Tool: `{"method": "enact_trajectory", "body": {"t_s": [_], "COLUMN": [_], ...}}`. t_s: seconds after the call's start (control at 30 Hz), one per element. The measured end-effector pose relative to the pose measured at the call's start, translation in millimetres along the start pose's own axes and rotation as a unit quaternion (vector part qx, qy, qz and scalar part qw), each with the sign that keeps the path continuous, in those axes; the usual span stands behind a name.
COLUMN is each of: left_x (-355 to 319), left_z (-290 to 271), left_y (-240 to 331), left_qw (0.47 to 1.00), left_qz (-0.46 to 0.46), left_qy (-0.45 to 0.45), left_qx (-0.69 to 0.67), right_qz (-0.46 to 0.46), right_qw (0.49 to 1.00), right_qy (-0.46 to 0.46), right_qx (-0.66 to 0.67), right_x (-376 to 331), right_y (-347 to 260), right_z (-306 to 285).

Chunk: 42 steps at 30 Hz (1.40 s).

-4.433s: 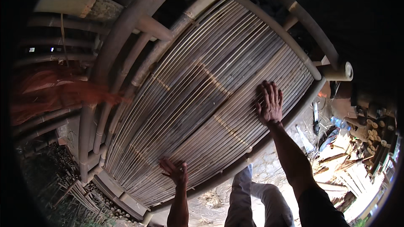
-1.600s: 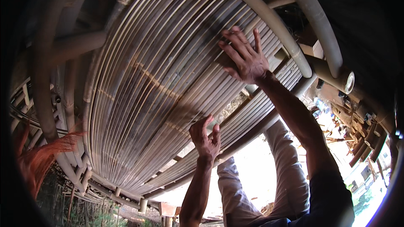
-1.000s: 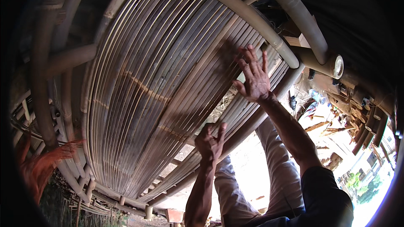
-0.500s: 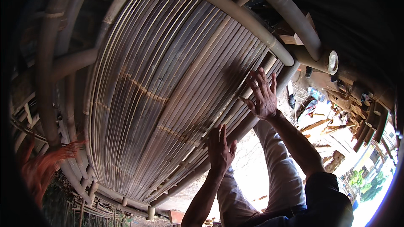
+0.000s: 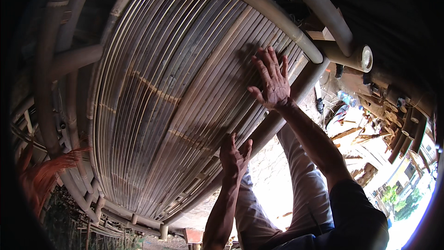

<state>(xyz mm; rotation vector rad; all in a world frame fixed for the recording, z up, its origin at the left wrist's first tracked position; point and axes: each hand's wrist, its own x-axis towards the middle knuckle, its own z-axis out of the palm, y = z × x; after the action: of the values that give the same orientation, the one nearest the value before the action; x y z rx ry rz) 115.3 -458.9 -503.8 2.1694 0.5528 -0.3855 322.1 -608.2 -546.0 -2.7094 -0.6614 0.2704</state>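
Note:
A wide panel of bamboo slats [image 5: 152, 125] lies inside a frame of thick round bamboo poles, like a bench or bed. My right hand [image 5: 273, 83] is spread over the slats near the panel's right end, its fingers stretched out and apart. Closer to me and further left, my left hand [image 5: 235, 159] is at the near-edge slats, thumb held away from the fingers. Neither hand holds anything. The thick near pole [image 5: 300, 88] runs below both hands. Narrow gaps show between some slats near it. Whether the left fingertips press on the slats, I cannot tell.
A thick bamboo pole end [image 5: 360, 59] juts out at the upper right. Cut bamboo pieces [image 5: 393, 115] are piled beyond it. Reddish strands [image 5: 46, 176] hang at the left beside more poles. My legs [image 5: 300, 180] are under the near edge. A reddish block [image 5: 193, 236] sits low in the middle.
My right hand has moved left and away from me, from the near-edge slats further onto the panel. My left hand has shifted slightly left. The near-edge slats look shifted away from the near pole.

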Motion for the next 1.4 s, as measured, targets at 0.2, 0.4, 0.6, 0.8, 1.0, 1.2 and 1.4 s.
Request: {"method": "enact_trajectory", "body": {"t_s": [0.2,0.4,0.6,0.8,1.0,1.2,1.4], "left_x": [-70,-125,-140,-211,-201,-85,-52], "left_z": [-102,-52,-41,-88,-266,-656,-922], "left_y": [79,-55,-152,-146,-98,-22,163], "left_qw": [0.964,0.804,0.64,0.971,0.955,0.776,0.733], "left_qz": [0.089,-0.429,-0.501,-0.218,-0.185,0.136,0.349], "left_qy": [-0.156,-0.034,-0.022,-0.012,0.188,0.579,0.432], "left_qx": [-0.195,-0.41,-0.581,-0.097,-0.137,-0.212,-0.393], "right_qz": [0.003,0.065,0.165,0.307,0.175,0.128,0.145], "right_qw": [0.998,0.989,0.973,0.921,0.962,0.957,0.928], "right_qy": [0.054,0.119,-0.115,-0.203,-0.102,-0.149,-0.045], "right_qx": [0.016,0.061,0.113,0.13,0.181,0.214,0.34], "right_x": [1,-85,-259,-455,-350,-250,-258], "right_y": [-2,-34,-12,131,-30,-98,-82], "right_z": [6,-26,-89,-36,-130,-177,-213]}}
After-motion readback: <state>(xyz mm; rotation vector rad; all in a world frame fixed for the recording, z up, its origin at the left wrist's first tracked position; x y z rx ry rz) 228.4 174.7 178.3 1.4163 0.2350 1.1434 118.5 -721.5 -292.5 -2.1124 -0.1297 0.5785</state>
